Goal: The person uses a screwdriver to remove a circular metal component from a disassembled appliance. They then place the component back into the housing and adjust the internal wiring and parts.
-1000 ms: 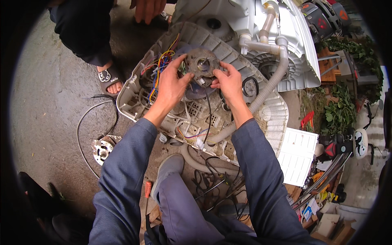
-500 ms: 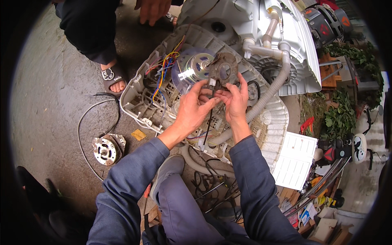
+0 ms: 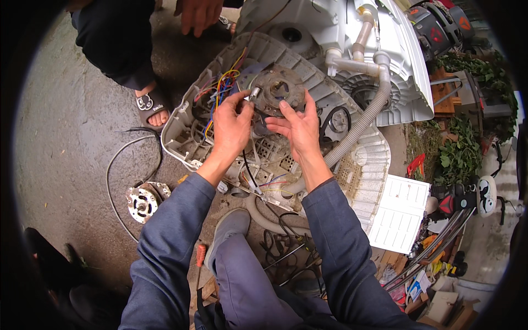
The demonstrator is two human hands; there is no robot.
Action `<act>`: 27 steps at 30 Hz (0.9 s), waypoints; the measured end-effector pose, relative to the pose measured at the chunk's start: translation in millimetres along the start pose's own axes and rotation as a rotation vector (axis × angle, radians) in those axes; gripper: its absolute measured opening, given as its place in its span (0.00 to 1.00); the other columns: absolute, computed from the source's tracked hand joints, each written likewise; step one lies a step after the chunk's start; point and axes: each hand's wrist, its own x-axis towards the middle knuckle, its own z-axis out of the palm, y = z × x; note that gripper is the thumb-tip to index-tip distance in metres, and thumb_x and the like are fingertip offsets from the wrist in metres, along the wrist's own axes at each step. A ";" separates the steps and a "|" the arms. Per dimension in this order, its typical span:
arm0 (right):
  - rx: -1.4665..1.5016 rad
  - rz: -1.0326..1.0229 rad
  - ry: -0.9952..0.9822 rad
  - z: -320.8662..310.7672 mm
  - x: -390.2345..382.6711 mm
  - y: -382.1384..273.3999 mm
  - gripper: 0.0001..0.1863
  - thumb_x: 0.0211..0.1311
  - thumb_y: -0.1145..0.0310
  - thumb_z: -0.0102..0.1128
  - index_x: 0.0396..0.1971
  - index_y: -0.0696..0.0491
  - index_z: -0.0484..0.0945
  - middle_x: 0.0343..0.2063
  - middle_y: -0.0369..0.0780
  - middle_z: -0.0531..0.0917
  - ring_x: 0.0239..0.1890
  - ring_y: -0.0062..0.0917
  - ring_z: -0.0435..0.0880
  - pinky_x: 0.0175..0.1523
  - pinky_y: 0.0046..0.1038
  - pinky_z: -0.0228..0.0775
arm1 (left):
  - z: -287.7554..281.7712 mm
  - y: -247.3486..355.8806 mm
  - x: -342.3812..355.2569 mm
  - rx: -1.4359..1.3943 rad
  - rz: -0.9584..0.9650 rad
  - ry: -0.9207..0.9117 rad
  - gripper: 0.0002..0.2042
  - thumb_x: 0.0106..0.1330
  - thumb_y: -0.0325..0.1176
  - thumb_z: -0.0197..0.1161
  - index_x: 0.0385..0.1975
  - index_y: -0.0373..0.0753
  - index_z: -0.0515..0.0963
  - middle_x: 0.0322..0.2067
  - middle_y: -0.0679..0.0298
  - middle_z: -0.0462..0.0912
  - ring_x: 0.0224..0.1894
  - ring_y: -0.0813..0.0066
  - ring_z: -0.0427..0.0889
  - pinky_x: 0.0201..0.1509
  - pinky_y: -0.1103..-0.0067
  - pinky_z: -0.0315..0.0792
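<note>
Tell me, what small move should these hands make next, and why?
I'd probably curl the right hand further around the round metal part. The right thumb is at the part's face, but some fingers stretch out below the rim; the left hand is by its left edge, and the part appears raised over the pale base, so a fuller grip might steady it.

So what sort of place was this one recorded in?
Perhaps an informal repair spot or yard: a dirty, opened appliance base with loose coloured wires, a bare motor on the hard floor, and leafy branches among clutter on the right.
</note>
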 end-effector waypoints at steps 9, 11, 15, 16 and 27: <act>-0.073 -0.004 0.043 4.7 14.3 4.9 0.45 0.77 0.69 0.60 0.81 0.55 0.40 0.46 0.53 0.83 0.32 0.32 0.90 0.34 0.32 0.87 | 1.9 -1.5 33.7 0.146 0.150 0.134 0.14 0.70 0.32 0.65 0.51 0.32 0.86 0.44 0.48 0.88 0.46 0.58 0.88 0.52 0.69 0.79; -0.077 0.009 0.057 6.8 16.0 3.5 0.45 0.77 0.69 0.60 0.81 0.57 0.39 0.45 0.54 0.83 0.31 0.32 0.90 0.34 0.32 0.86 | 0.1 -1.9 39.2 0.137 0.031 0.066 0.14 0.70 0.31 0.64 0.51 0.31 0.86 0.41 0.51 0.90 0.43 0.64 0.87 0.51 0.72 0.78; -0.076 0.042 0.095 4.8 21.1 -1.3 0.47 0.75 0.67 0.62 0.80 0.62 0.39 0.43 0.55 0.84 0.30 0.32 0.90 0.33 0.31 0.85 | 3.5 -3.2 46.9 0.115 0.096 0.042 0.15 0.72 0.29 0.64 0.53 0.28 0.85 0.40 0.59 0.90 0.41 0.80 0.83 0.49 0.80 0.76; -0.078 0.057 0.094 2.2 24.3 -4.8 0.48 0.75 0.66 0.62 0.80 0.63 0.39 0.42 0.55 0.84 0.30 0.33 0.90 0.33 0.31 0.85 | 3.4 -1.6 51.9 0.104 0.112 0.033 0.15 0.72 0.29 0.64 0.53 0.27 0.85 0.40 0.60 0.90 0.41 0.80 0.83 0.49 0.80 0.76; -0.113 0.025 0.083 -9.3 29.4 -37.8 0.31 0.79 0.57 0.60 0.67 0.64 0.62 0.37 0.49 0.85 0.32 0.28 0.87 0.36 0.29 0.83 | 2.3 37.0 68.0 -0.041 0.038 -0.018 0.13 0.71 0.29 0.66 0.51 0.32 0.87 0.32 0.63 0.89 0.31 0.81 0.83 0.38 0.81 0.76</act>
